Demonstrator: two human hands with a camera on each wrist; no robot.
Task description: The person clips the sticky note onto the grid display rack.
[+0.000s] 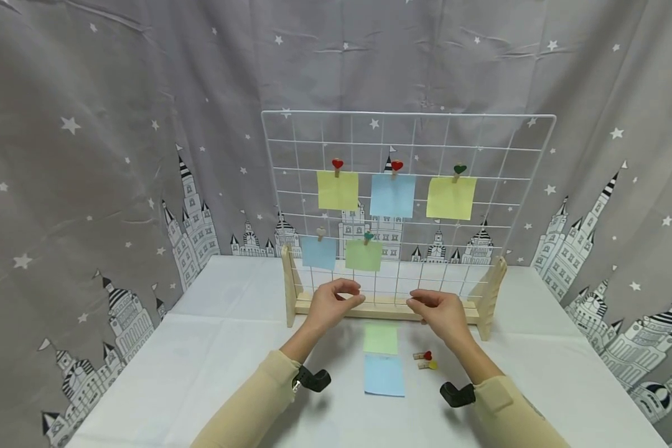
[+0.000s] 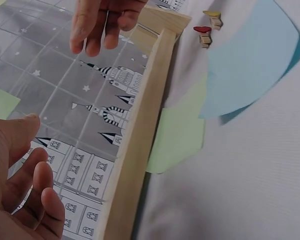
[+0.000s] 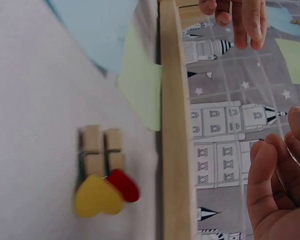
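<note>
My left hand (image 1: 331,303) hovers in front of the lower part of a white wire grid (image 1: 409,145), fingers loosely bent, holding nothing. Level with it on the other side is my right hand (image 1: 438,311), also bare, its thumb and fingers slightly apart. Below and between them a green sticky note (image 1: 381,338) and a blue sticky note (image 1: 384,376) lie on the table. Two small wooden clothespins, one with a red heart (image 3: 124,185) and one with a yellow heart (image 3: 98,196), lie to the right of the notes.
Heart clothespins hold two yellow notes (image 1: 338,191) and a blue note (image 1: 392,196) in an upper row. Below hang a blue note (image 1: 318,252) and a green note (image 1: 363,256). The grid stands in a wooden base (image 1: 386,310) on a white table (image 1: 229,348), before a grey curtain (image 1: 117,124).
</note>
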